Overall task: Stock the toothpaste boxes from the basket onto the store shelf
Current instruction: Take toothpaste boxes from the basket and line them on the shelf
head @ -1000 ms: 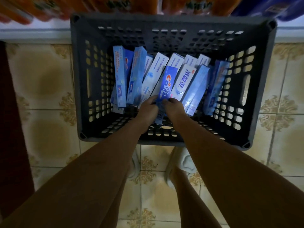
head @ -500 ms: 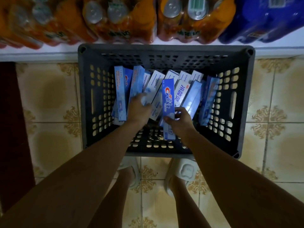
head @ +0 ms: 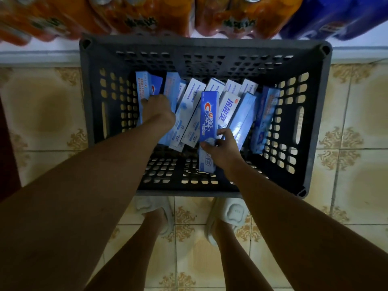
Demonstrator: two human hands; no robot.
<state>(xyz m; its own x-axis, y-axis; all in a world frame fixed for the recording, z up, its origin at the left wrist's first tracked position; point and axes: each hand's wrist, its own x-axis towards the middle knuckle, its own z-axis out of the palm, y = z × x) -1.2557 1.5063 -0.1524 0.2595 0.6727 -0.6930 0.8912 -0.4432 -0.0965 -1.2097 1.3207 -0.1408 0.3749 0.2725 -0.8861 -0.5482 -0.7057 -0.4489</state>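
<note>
A dark grey perforated basket (head: 95,114) stands on the tiled floor and holds several blue and white toothpaste boxes leaning against one another. My right hand (head: 222,151) grips a blue Crest box (head: 208,114) near its lower end, lifted a little in front of the others. My left hand (head: 157,111) reaches among the leftmost boxes, its fingers curled round a light blue box (head: 140,89) at the far left. My fingertips are hidden behind that box.
A white shelf edge (head: 37,54) runs along the top, with orange drink packs (head: 138,15) and a blue pack (head: 336,17) on it. My feet in pale slippers (head: 233,215) stand just in front of the basket. A dark red surface (head: 6,156) borders the left.
My right hand has pulled the Crest box upright out of the row. My left hand let go of it and moved left to the far-left boxes.
</note>
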